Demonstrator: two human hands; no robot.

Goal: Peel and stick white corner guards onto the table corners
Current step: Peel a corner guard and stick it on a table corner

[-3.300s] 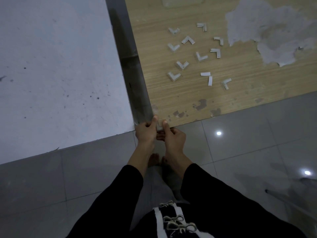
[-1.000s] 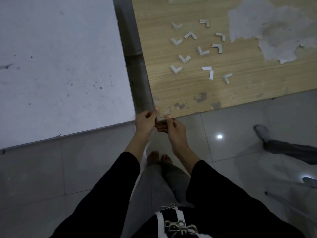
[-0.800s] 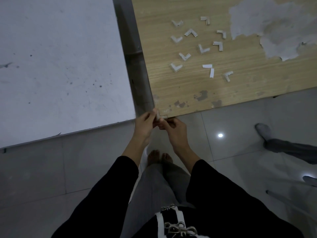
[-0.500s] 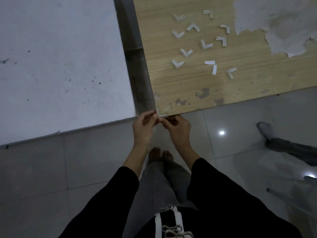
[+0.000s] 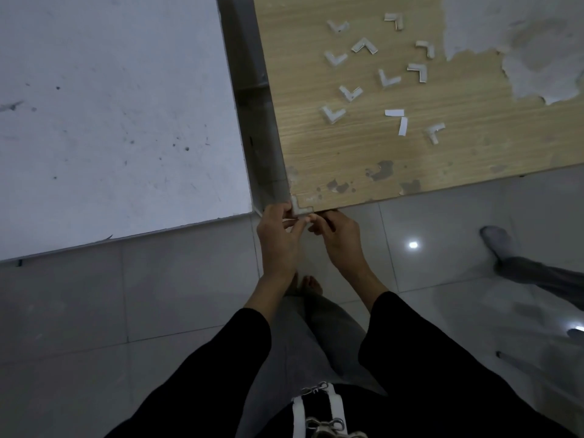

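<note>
A white corner guard (image 5: 298, 207) sits on the near left corner of the wooden table (image 5: 347, 153), its two arms lying along the two edges that meet there. The person's left hand (image 5: 278, 235) is at the corner's left side, thumb and curled fingers pinching the guard from beside and below. The right hand (image 5: 338, 232) is tucked just under the table's front edge with its fingers curled and a fingertip against the guard's front face. In the dim light it is not possible to tell whether this hand grips the guard or only presses on it. A thin white sliver shows between the left hand's fingers, too small to identify. Farther back on the tabletop, well apart from the hands, a scatter of loose corner guards (image 5: 335, 113) lies in a rough cluster, and two flat white strips (image 5: 403, 125) lie just beside each other among them. At the table's far right a large pale patch (image 5: 521, 42) shows where the wood-grain surface is torn away, and smaller grey chips mark the front edge. A white table (image 5: 110, 105), speckled with dark marks, stands to the left across a narrow gap. Below are grey floor tiles (image 5: 158, 295), the person's bare feet (image 5: 308, 284) and, at the right, another person's socked foot (image 5: 496, 241).
</note>
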